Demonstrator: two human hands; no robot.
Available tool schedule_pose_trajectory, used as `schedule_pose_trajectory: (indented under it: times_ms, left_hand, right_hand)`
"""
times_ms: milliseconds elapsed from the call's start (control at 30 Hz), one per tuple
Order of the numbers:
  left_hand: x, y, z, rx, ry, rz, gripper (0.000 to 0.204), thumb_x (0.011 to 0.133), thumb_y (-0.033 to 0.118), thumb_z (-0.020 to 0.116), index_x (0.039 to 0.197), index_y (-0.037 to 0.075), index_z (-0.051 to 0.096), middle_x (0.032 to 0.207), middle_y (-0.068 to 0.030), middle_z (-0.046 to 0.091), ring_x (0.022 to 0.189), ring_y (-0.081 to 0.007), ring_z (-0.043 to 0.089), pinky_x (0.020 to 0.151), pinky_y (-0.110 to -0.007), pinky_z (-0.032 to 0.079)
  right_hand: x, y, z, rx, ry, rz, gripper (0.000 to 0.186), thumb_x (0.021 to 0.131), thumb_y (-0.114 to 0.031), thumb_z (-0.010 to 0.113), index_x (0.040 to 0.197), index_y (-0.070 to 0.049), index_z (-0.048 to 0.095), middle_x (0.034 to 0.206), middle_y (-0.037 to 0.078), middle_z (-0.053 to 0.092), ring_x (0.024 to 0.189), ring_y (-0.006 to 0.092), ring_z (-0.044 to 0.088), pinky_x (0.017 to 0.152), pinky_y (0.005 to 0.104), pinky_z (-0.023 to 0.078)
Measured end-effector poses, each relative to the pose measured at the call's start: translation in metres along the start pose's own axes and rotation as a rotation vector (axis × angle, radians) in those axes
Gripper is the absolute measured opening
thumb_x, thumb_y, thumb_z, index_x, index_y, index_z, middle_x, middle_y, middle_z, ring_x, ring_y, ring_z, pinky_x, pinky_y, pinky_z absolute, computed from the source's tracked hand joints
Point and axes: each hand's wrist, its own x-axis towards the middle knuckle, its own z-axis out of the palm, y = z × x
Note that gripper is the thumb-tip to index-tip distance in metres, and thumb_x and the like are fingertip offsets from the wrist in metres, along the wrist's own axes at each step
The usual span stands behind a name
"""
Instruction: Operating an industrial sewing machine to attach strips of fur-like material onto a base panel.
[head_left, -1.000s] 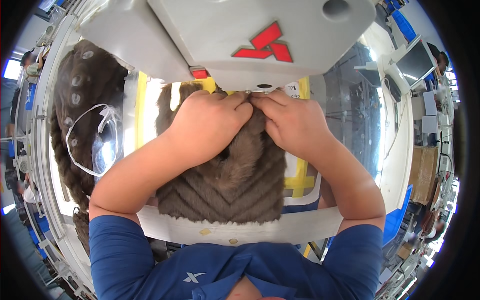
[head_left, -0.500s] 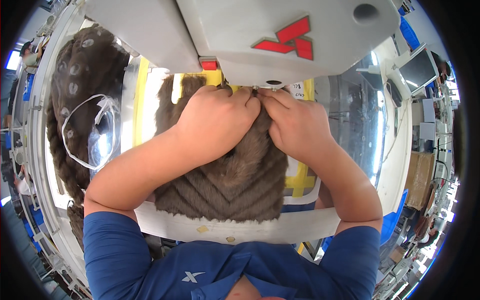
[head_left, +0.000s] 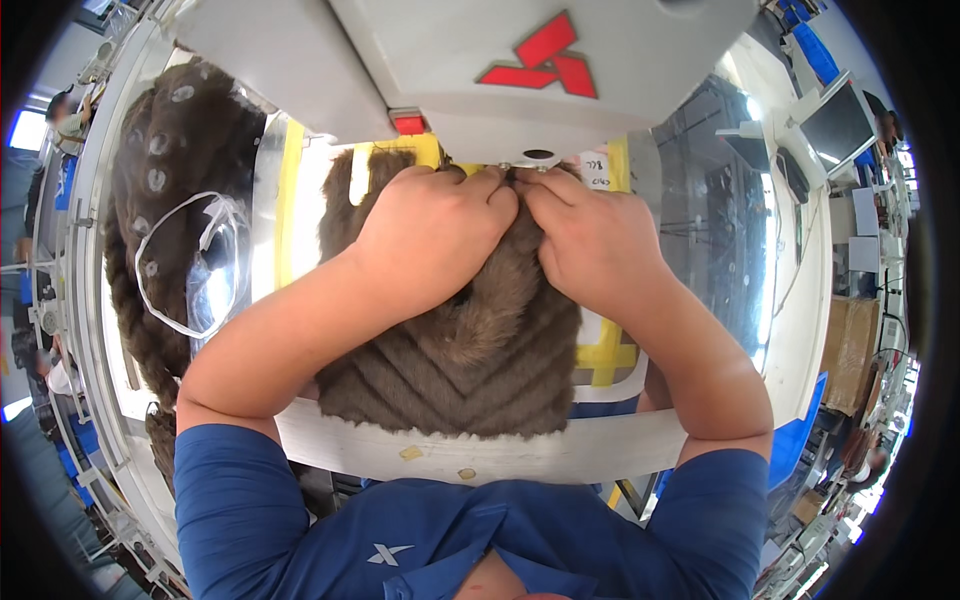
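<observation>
A brown fur piece (head_left: 470, 375) with V-shaped ridges lies in front of me, its near edge over the white table rim. My left hand (head_left: 440, 220) pinches the fur's upper part, its fingers closed. Close beside it, my right hand (head_left: 590, 230) grips the same fur with fingertips pressed together. Both sets of fingertips meet at small metal parts (head_left: 508, 170) under the head of a large pale grey sewing machine (head_left: 530, 70). The machine hides whatever lies right beneath its head. A tuft of fur folds up between my two wrists.
More dark brown fur pieces (head_left: 180, 130) lie at the left, with a clear plastic bag (head_left: 215, 280) and white loop near them. Yellow tape (head_left: 605, 360) marks the work plate. A monitor (head_left: 838, 125) stands at the far right, beyond a cardboard box (head_left: 850, 350).
The whole view has shifted slightly, so the machine sits a little higher and the fur a little further right. Both hands keep their grip on the fur at nearly the same spot.
</observation>
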Motion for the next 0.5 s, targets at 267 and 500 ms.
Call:
schedule_pose_trajectory:
  times_ms: [267,500]
  left_hand:
    - [0.0032,0.0019,0.0033,0.008,0.11,0.024,0.009,0.078,0.012,0.064,0.086,0.007,0.064,0.085,-0.0052,0.064,0.074,-0.0224,0.066,0.064,-0.037,0.053]
    - [0.0049,0.0041,0.0033,0.019,0.128,0.04,0.01,0.078,0.013,0.064,0.087,0.007,0.063,0.086,-0.0054,0.064,0.074,-0.0221,0.067,0.063,-0.037,0.053]
  right_hand:
    - [-0.0011,0.0001,-0.0019,-0.012,-0.021,0.024,0.02,0.081,-0.008,0.065,0.1,-0.008,0.068,0.109,0.001,0.069,0.076,0.0231,0.071,0.061,0.0363,0.057]
    - [-0.0033,0.0039,-0.0027,-0.022,-0.022,0.029,0.02,0.081,-0.009,0.066,0.101,-0.008,0.068,0.109,0.001,0.069,0.077,0.0232,0.071,0.062,0.0365,0.058]
